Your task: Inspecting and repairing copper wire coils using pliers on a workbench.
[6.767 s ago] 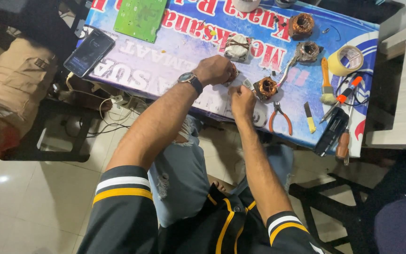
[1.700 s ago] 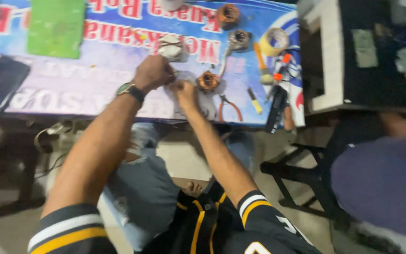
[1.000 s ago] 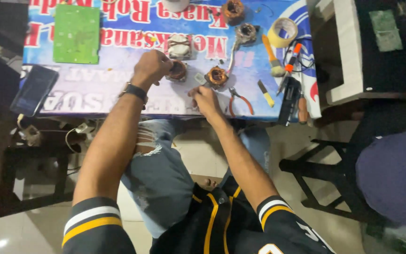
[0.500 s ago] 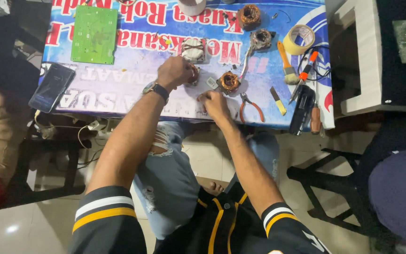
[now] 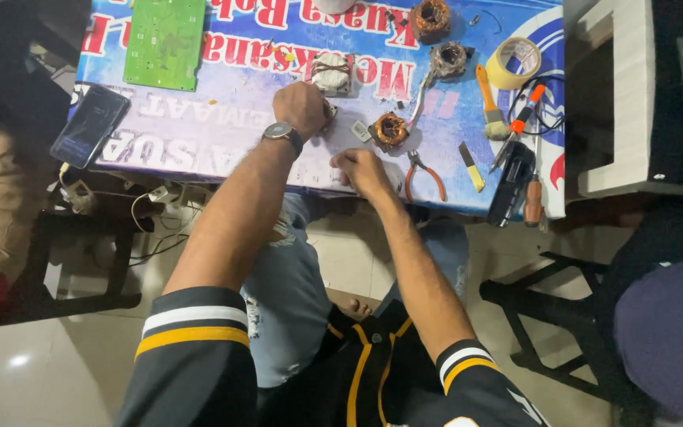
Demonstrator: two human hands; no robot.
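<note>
Left hand (image 5: 300, 107) clenched over a small part, mostly hidden, just left of the copper coil (image 5: 390, 130) on the tabletop (image 5: 199, 119). Right hand (image 5: 364, 170) near the coil, fingers curled; grip unclear. Coil apparently untouched; pliers (image 5: 419, 172) idle right of it.

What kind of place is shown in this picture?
Probably a small electrical repair workbench. Copper wire coils lie on the table, with a green circuit board, pliers and a screwdriver.
</note>
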